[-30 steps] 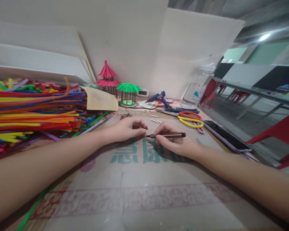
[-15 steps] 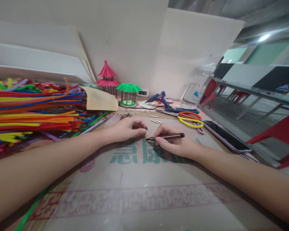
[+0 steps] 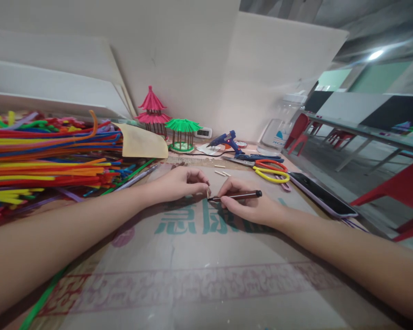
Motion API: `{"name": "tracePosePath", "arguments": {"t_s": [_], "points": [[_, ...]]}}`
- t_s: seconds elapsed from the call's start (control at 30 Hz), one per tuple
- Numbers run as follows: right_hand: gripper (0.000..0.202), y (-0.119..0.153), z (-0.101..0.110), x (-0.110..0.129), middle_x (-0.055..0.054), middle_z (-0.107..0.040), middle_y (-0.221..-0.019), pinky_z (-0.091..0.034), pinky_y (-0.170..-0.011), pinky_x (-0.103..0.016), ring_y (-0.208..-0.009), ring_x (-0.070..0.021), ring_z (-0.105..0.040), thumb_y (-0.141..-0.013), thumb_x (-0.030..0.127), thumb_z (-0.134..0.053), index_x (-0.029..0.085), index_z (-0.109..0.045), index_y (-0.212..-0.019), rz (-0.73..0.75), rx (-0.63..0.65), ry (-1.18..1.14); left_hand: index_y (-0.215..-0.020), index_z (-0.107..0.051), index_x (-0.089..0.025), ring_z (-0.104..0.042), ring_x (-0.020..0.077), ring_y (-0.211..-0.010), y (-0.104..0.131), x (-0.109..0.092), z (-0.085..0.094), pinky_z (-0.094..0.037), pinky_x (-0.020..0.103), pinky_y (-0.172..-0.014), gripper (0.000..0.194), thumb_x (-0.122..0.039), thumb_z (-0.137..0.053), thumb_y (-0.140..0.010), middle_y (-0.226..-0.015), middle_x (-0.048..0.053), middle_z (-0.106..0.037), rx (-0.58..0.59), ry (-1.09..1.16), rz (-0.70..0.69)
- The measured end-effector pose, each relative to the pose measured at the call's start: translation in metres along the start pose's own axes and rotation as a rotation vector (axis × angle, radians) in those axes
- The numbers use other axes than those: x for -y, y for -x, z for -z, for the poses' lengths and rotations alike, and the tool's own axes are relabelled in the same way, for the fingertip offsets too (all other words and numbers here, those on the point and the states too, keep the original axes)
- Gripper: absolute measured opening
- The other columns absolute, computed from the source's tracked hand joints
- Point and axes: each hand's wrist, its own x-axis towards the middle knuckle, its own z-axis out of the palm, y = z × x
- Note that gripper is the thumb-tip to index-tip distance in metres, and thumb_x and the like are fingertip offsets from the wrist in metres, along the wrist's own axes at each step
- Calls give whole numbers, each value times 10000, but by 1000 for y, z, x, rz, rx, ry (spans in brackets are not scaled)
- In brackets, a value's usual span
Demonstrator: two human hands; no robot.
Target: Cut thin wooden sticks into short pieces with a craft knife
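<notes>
- The left hand has its thumb and finger pinched together on a tiny pale stick. The stick stands nearly straight up in the gap between the two hands.
- The right hand is curled around a dark brown marker, held the way a person holds a pen to write. The dark tip points at the low part of the stick. It is too small to tell if the two touch.
- Both hands are low over a pale sheet with green writing and a red pattern. The sheet lies on the counter.
- Three more little sticks lie just past the hands.
- Farther back stand a pink-roofed tower and a little house with a green roof, side by side.
- A blue glue gun is to the right of the green roof, and a big clear jug is by the wall.
- Scissors with red and yellow handles lie near a phone.
- Lots of fuzzy, bright craft stems are piled on the left.
</notes>
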Motion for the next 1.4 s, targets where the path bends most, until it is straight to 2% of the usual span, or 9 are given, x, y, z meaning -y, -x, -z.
{"name": "tracePosePath", "arguments": {"t_s": [0.23, 0.6, 0.73, 1.17, 1.4], "points": [[18, 2, 2, 2, -7, -650, -750, -449, -526, -208, -602, -113, -581, -921, 195, -572, 182, -577, -909, 50, -18, 16, -841, -675, -174, -547, 93, -540, 1, -5, -1, -389, 189, -515, 134, -298, -626, -835, -633, -42, -660, -25, -54, 20], [31, 1, 0, 2, -19, -666, -764, -466, -521, -207, -598, -115, -612, -892, 195, -596, 175, -617, -882, 82, -37, 74, -910, -667, -175, -606, 120, -631, -1, 4, -1, -431, 207, -575, 205, -371, -628, -862, -715, -18, -682, -25, -39, -7], [46, 1, 0, 3, -21, -676, -763, -478, -526, -213, -590, -115, -610, -899, 221, -598, 182, -614, -881, 46, -16, 74, -911, -659, -175, -613, 128, -642, -1, 5, -1, -449, 219, -597, 212, -379, -630, -860, -717, -16, -678, -17, -32, -10], [49, 1, 0, 4, -16, -671, -777, -453, -538, -216, -619, -115, -601, -916, 224, -585, 181, -603, -932, 45, -37, 101, -930, -666, -169, -622, 133, -652, -1, 3, 0, -455, 219, -598, 224, -380, -623, -869, -733, -7, -693, -25, -73, 1], [55, 0, 0, 3, -15, -686, -796, -436, -538, -217, -617, -111, -591, -927, 227, -574, 187, -607, -945, 57, -53, 146, -923, -657, -169, -604, 113, -626, 0, 3, -1, -411, 195, -552, 205, -364, -621, -873, -718, -21, -680, -24, -61, 2]]}}
